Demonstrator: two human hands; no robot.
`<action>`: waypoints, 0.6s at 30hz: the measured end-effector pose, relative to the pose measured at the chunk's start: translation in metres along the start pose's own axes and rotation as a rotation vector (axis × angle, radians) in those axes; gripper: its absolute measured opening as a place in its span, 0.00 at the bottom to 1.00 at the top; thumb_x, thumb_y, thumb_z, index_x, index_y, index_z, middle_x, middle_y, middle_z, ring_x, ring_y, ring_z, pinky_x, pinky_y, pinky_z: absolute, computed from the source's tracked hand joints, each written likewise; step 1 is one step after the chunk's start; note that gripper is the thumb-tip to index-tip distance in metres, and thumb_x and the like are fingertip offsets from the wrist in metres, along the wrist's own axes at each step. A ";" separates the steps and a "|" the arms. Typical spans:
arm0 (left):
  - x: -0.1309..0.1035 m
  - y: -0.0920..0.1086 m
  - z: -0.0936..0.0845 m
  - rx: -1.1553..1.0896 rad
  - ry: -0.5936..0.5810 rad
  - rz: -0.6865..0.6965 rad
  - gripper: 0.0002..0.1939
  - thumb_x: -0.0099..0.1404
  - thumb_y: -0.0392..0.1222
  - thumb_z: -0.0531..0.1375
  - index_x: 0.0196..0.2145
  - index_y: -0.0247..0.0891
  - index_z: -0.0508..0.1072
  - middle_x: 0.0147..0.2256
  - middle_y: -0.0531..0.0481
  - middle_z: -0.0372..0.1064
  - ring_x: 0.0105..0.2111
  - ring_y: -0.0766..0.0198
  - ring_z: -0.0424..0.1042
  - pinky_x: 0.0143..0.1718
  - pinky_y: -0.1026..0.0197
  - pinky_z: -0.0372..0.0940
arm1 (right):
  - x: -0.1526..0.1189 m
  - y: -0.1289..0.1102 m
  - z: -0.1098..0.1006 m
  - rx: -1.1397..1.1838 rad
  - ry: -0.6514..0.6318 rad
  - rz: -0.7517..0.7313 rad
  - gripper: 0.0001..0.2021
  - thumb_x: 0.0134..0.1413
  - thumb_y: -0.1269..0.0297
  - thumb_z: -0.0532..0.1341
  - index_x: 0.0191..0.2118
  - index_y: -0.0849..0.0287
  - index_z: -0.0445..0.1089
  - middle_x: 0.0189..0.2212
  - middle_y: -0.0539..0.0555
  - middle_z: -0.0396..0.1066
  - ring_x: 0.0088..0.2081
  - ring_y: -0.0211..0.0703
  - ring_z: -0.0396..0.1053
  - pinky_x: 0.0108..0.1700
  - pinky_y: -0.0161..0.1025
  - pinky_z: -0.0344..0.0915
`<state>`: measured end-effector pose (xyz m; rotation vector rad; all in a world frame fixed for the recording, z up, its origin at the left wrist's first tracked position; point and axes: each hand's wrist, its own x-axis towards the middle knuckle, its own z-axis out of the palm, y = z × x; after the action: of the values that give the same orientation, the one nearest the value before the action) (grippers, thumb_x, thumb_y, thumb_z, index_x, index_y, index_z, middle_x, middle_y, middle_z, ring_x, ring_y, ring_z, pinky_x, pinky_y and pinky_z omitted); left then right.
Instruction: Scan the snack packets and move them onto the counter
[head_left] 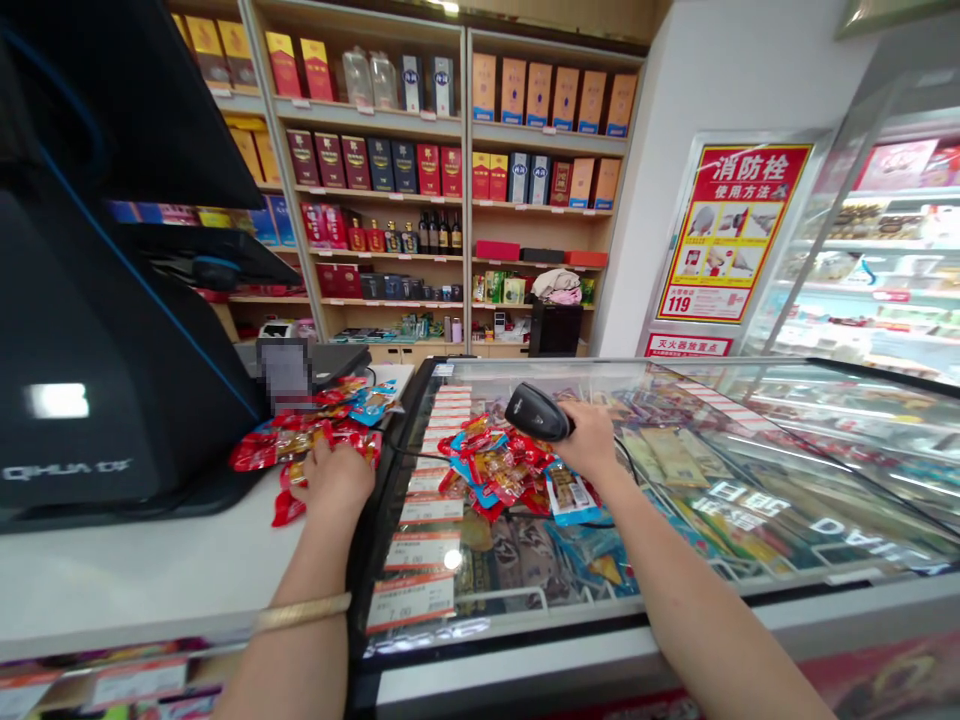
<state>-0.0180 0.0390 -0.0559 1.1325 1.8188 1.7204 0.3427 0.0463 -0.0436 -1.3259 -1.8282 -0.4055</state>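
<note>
Scanner (534,412) partly hidden by fingers (582,413).

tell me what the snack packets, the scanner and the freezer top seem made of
Snack packets: probably thin plastic film, glossy, judging by crinkles and bright highlights. Scanner: likely hard black plastic, fairly smooth, with a soft sheen. Freezer top: looks like clear, shiny glass; goods show through, with bright reflections.

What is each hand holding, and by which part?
Right hand: the scanner, by its handle, just behind the head. Left hand: on the packets; whether it grips one cannot be told.
</note>
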 end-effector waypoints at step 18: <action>-0.044 0.064 0.034 -1.036 -0.184 -0.337 0.14 0.71 0.32 0.52 0.38 0.34 0.78 0.43 0.41 0.79 0.48 0.63 0.77 0.48 0.64 0.71 | -0.001 -0.032 -0.012 0.114 -0.077 -0.121 0.13 0.43 0.60 0.66 0.38 0.55 0.76 0.35 0.56 0.80 0.39 0.51 0.73 0.43 0.43 0.56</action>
<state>0.0520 0.0224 -0.0109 0.4733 0.7140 1.8592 0.3191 0.0248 -0.0306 -1.1720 -1.9720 -0.3122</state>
